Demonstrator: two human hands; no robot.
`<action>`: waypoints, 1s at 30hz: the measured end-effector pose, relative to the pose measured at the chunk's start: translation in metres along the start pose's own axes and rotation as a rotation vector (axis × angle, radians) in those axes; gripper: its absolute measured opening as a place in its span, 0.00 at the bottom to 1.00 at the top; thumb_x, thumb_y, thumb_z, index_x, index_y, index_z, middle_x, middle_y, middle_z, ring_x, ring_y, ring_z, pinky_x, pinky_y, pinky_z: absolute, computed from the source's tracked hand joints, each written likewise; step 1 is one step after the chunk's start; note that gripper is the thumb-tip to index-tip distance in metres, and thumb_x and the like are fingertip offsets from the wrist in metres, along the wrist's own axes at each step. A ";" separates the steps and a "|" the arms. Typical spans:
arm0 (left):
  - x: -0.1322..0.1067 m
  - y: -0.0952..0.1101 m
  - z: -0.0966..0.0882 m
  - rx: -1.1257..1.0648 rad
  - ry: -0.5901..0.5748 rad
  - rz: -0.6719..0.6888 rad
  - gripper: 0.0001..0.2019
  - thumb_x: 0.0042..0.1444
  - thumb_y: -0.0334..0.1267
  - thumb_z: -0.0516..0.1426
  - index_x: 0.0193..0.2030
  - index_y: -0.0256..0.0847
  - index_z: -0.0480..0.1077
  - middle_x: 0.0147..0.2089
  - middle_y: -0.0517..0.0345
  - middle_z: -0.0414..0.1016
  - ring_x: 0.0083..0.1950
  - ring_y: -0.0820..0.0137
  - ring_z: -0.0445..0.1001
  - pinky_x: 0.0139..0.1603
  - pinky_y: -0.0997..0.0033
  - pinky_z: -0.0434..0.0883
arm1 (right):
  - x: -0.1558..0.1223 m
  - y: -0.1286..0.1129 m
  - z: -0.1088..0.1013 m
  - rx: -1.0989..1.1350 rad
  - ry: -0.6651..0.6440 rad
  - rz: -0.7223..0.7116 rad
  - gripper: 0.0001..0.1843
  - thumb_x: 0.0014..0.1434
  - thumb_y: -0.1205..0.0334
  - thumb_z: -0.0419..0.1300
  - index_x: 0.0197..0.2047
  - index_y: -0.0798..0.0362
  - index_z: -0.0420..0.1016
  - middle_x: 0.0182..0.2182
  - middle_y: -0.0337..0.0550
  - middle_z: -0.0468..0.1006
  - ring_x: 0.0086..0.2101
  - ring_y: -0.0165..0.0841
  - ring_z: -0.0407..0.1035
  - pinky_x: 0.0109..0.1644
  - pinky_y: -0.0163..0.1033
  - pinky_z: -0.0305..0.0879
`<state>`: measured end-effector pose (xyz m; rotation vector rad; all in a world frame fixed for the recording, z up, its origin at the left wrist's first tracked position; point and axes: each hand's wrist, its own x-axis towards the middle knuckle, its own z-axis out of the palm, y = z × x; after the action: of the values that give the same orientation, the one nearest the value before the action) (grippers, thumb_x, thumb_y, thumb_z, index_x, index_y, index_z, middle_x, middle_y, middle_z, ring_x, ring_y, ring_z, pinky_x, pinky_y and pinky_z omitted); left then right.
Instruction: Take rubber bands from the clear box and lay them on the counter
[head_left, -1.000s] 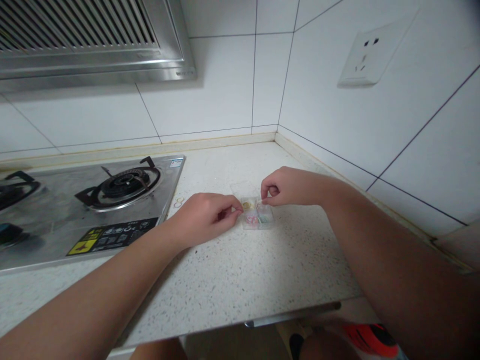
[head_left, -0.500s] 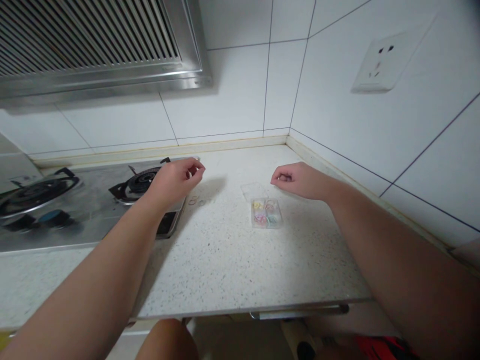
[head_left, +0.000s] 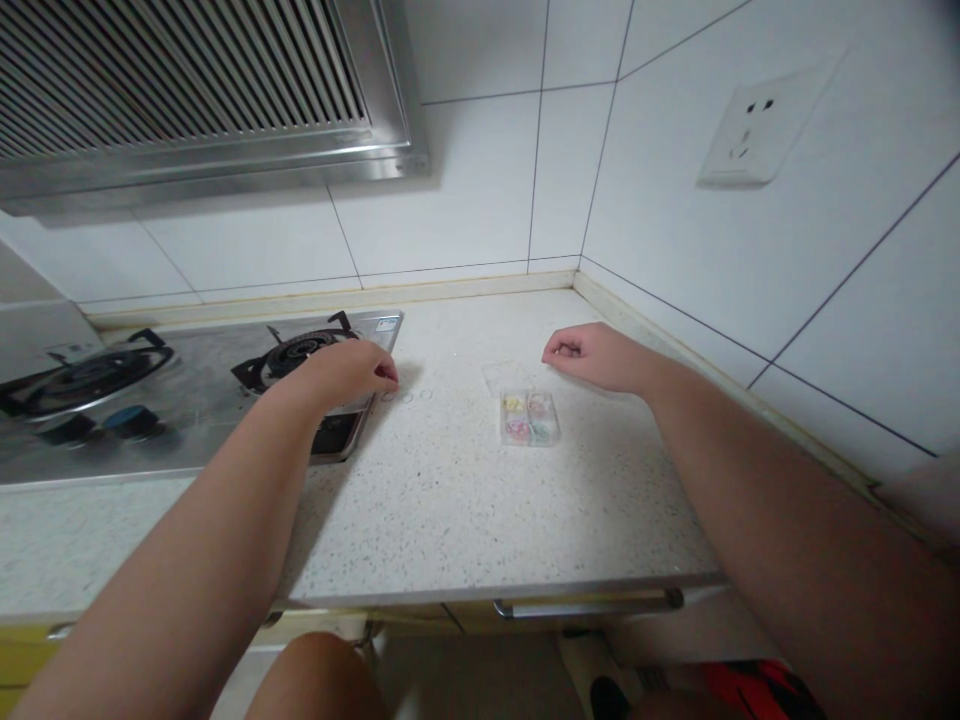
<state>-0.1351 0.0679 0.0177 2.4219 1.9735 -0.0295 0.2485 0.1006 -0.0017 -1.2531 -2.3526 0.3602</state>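
Reaching down to the counter beside the stove, my left hand (head_left: pixel 364 368) has its thumb and fingertips pinched together. Small pale rings (head_left: pixel 418 395) lie on the counter just right of those fingertips. What the left fingers hold, if anything, is hidden. My right hand (head_left: pixel 585 355) rests curled on the counter, fingers closed, and its grip cannot be made out. Left of and nearer than the right hand is a clear plastic box (head_left: pixel 529 418), its compartments holding small yellow, pinkish, magenta and green bands. The clear lid (head_left: pixel 508 377) lies open behind the box.
A gas stove (head_left: pixel 195 400) with black burner supports is at the left, under a metal range hood (head_left: pixel 210 90). Tiled walls meet behind the speckled counter (head_left: pixel 450 510). A socket (head_left: pixel 750 130) is on the right wall. A drawer handle (head_left: pixel 589 604) shows below the front edge.
My left hand has lowered toward the counter, its fingers now pointing down at the place where the reddish rings lay. My right hand has stayed in place. The view has shifted slightly.
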 end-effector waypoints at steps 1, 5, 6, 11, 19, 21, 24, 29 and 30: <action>0.000 0.001 0.000 -0.001 0.000 -0.001 0.12 0.54 0.47 0.60 0.39 0.47 0.84 0.39 0.51 0.84 0.38 0.61 0.77 0.38 0.67 0.64 | 0.000 -0.001 0.000 0.001 -0.005 -0.001 0.11 0.61 0.57 0.61 0.37 0.54 0.82 0.28 0.41 0.77 0.28 0.32 0.66 0.35 0.39 0.58; -0.002 0.007 0.003 0.017 -0.016 -0.022 0.13 0.55 0.47 0.60 0.39 0.47 0.84 0.40 0.49 0.84 0.39 0.60 0.78 0.38 0.67 0.64 | -0.001 -0.002 -0.001 0.005 -0.021 -0.002 0.11 0.61 0.57 0.61 0.38 0.54 0.81 0.28 0.41 0.77 0.29 0.33 0.67 0.35 0.39 0.59; -0.002 0.008 0.003 0.020 -0.019 -0.029 0.13 0.55 0.48 0.60 0.40 0.47 0.84 0.41 0.49 0.84 0.40 0.59 0.78 0.38 0.67 0.64 | -0.001 -0.002 -0.001 0.001 -0.026 -0.003 0.11 0.61 0.58 0.60 0.38 0.54 0.81 0.29 0.42 0.77 0.29 0.33 0.68 0.35 0.39 0.59; 0.000 0.007 0.007 0.027 -0.018 -0.020 0.13 0.56 0.47 0.60 0.38 0.44 0.83 0.39 0.47 0.84 0.38 0.58 0.78 0.37 0.65 0.64 | -0.001 -0.006 0.000 -0.009 -0.046 -0.012 0.10 0.61 0.58 0.60 0.38 0.54 0.81 0.29 0.41 0.78 0.30 0.33 0.68 0.35 0.38 0.58; -0.001 0.013 0.008 -0.032 0.119 0.016 0.11 0.56 0.43 0.58 0.37 0.42 0.80 0.38 0.50 0.83 0.36 0.63 0.76 0.35 0.66 0.62 | -0.003 -0.014 0.002 0.038 -0.065 -0.059 0.11 0.62 0.57 0.59 0.37 0.54 0.81 0.26 0.39 0.74 0.28 0.31 0.64 0.33 0.38 0.55; -0.002 0.023 0.009 -0.102 0.172 0.042 0.11 0.58 0.44 0.57 0.37 0.42 0.79 0.36 0.50 0.82 0.33 0.65 0.74 0.34 0.67 0.62 | -0.003 -0.017 0.002 0.060 -0.063 -0.064 0.11 0.62 0.57 0.60 0.37 0.54 0.81 0.27 0.39 0.75 0.28 0.31 0.65 0.33 0.38 0.56; -0.004 0.043 0.013 -0.303 0.245 0.107 0.13 0.60 0.46 0.57 0.38 0.40 0.78 0.33 0.51 0.79 0.30 0.69 0.70 0.33 0.68 0.61 | -0.004 -0.023 0.005 0.103 -0.052 -0.089 0.11 0.62 0.56 0.61 0.39 0.54 0.81 0.28 0.40 0.76 0.28 0.31 0.66 0.34 0.37 0.58; -0.010 0.079 0.022 -0.713 0.277 0.236 0.10 0.60 0.42 0.59 0.36 0.38 0.75 0.30 0.57 0.74 0.31 0.73 0.66 0.32 0.72 0.61 | -0.004 -0.034 0.010 0.286 -0.068 -0.114 0.12 0.62 0.55 0.62 0.41 0.55 0.80 0.26 0.38 0.73 0.27 0.29 0.63 0.31 0.36 0.56; -0.011 0.086 0.023 -0.804 0.275 0.253 0.10 0.60 0.43 0.59 0.36 0.38 0.74 0.30 0.58 0.73 0.30 0.73 0.65 0.32 0.72 0.61 | -0.004 -0.036 0.012 0.353 -0.081 -0.110 0.13 0.62 0.54 0.63 0.41 0.55 0.80 0.25 0.37 0.72 0.26 0.29 0.62 0.31 0.36 0.56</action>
<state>-0.0533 0.0393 -0.0047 2.1371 1.3247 0.9411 0.2187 0.0773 0.0024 -0.9551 -2.2829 0.7634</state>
